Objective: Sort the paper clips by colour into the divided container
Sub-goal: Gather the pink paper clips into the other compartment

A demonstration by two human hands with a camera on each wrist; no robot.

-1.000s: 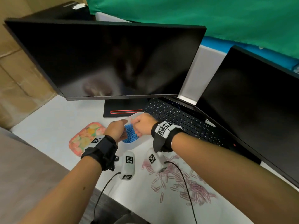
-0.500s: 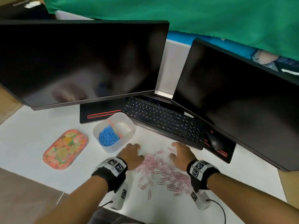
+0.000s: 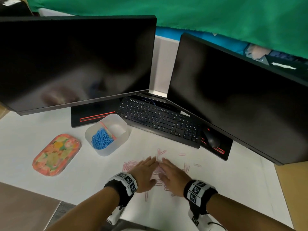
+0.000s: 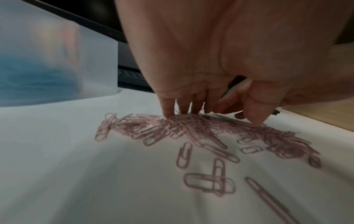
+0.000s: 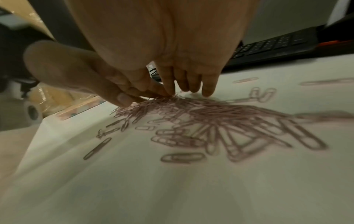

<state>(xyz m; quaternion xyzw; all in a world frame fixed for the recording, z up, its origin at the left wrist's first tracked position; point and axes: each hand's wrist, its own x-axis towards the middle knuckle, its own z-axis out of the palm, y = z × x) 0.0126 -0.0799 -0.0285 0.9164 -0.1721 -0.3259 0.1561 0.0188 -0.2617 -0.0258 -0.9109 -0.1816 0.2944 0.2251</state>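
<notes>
A translucent divided container [image 3: 108,150] stands left of the keyboard; blue paper clips [image 3: 100,140] fill its near-left compartment and the far-right one [image 3: 117,128] looks empty. Pink paper clips [image 3: 129,165] lie scattered on the white table in front of it. My left hand [image 3: 146,169] and right hand [image 3: 170,172] lie palm down over the pile, fingers straight, fingertips nearly meeting. In the left wrist view my fingertips [image 4: 168,112] press into the heaped pink clips [image 4: 191,127]. In the right wrist view my fingertips [image 5: 207,91] and thumb touch the pink pile [image 5: 210,115]. Neither hand holds a clip.
Two dark monitors stand behind a black keyboard [image 3: 158,120] and mouse [image 3: 210,139]. A flowered oval tin [image 3: 56,154] lies left of the container. A few stray pink clips [image 3: 197,165] lie to the right. The table's front edge runs close under my wrists.
A second ago both hands were at the container with blue clips. They dropped to either side of the pink pile, and have now slid together, bunching the clips between them.
</notes>
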